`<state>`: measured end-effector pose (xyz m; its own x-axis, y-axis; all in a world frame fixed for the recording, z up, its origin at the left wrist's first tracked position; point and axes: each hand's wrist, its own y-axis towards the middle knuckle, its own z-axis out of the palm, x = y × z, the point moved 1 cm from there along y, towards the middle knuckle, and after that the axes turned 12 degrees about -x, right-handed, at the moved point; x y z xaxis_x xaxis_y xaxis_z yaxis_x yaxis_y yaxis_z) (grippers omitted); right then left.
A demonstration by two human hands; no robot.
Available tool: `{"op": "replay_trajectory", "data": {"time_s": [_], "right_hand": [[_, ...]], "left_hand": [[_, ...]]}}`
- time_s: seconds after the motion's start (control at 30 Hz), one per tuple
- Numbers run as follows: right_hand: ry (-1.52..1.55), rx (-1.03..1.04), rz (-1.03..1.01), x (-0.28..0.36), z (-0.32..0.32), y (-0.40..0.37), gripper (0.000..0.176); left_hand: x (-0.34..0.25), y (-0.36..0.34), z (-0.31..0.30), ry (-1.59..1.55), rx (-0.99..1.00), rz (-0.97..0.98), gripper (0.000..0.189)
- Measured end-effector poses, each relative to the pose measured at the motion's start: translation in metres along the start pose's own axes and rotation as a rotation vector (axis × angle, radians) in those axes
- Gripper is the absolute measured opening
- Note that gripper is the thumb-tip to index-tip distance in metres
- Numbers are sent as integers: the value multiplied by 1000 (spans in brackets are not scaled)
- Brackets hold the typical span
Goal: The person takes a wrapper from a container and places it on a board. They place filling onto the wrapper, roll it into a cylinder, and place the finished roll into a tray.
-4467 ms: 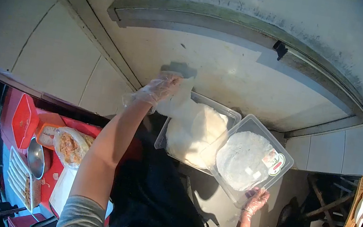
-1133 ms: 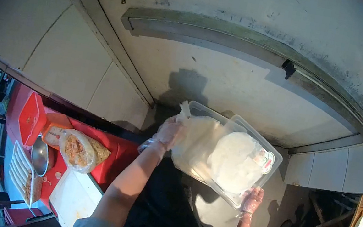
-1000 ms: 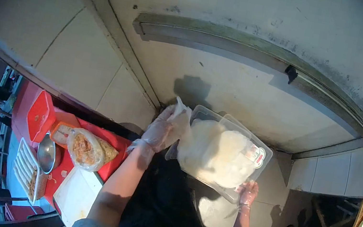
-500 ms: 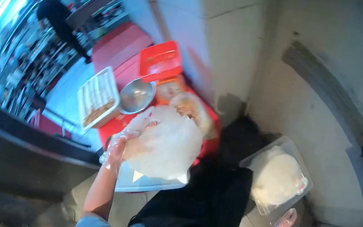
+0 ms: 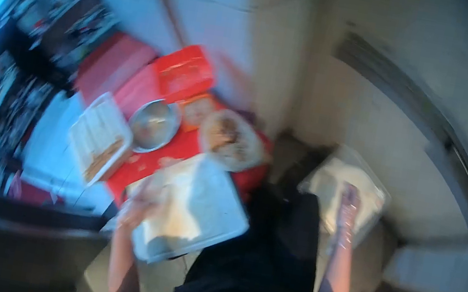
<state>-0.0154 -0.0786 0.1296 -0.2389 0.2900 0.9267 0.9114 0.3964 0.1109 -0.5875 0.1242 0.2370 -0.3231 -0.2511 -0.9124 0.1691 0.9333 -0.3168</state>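
My left hand (image 5: pixel 142 200), in a clear plastic glove, is at the left end of a white tray (image 5: pixel 221 203) in front of my body. Motion smears its fingers, so I cannot tell whether they grip anything. A pale yellowish patch shows on the tray's surface. To the right, my right hand (image 5: pixel 351 198), also gloved, reaches down over white, flat, sheet-like food (image 5: pixel 327 184) in a clear plastic container (image 5: pixel 386 198). Its fingers are stretched out on or close above the white surface.
A red table (image 5: pixel 173 151) holds a steel bowl (image 5: pixel 154 126), a white bin (image 5: pixel 99 138) with brown strips, a red basket (image 5: pixel 184 73) and a pale bag (image 5: pixel 232 139) of brownish food. A dark-clothed person (image 5: pixel 34 54) stands far left. Walls meet beyond the container.
The large white round sheet by my left hand is gone from over the tray, baring its surface. My right hand has moved up from beside the clear container to over its contents. The view has shifted.
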Motion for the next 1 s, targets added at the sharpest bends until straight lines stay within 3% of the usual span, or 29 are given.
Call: {"op": "replay_trajectory", "data": {"time_s": [0.03,0.13,0.17,0.3,0.37,0.6,0.63,0.83,0.87,0.9,0.93,1.0], "right_hand": [[-221,-54,-64,-7,-10,-6,27],[-398,-237,-1,-79,-42,-11,23],[-466,-270,45,-105,-55,-20,23],[-657,-271,172,-126,-102,-42,28],[-723,-369,67,-171,-107,-44,34],[-937,-455,3,-144,-83,3,63],[-868,-371,179,-136,-81,14,71],[-702,-446,396,-121,-88,36,81],[-692,-476,362,-126,-91,34,79],[-684,-508,329,-139,-96,29,78],[-676,-539,296,-150,-101,23,77],[-613,-504,309,-173,-114,12,78]], "left_hand": [[-10,-2,2,92,-3,22,91],[-89,-28,43,-276,93,54,90],[-96,-25,49,-238,84,97,91],[-161,-28,101,-275,201,92,93],[-178,-20,131,-283,315,117,90],[-218,-6,251,-313,613,160,88],[-224,-5,272,-328,665,167,88],[-231,0,421,-520,1089,271,87],[-260,-18,449,-480,1139,-34,90],[-254,-13,477,-476,1220,-168,93],[-258,-17,498,-238,1110,81,95],[-240,-5,536,-295,1182,88,96]]}}
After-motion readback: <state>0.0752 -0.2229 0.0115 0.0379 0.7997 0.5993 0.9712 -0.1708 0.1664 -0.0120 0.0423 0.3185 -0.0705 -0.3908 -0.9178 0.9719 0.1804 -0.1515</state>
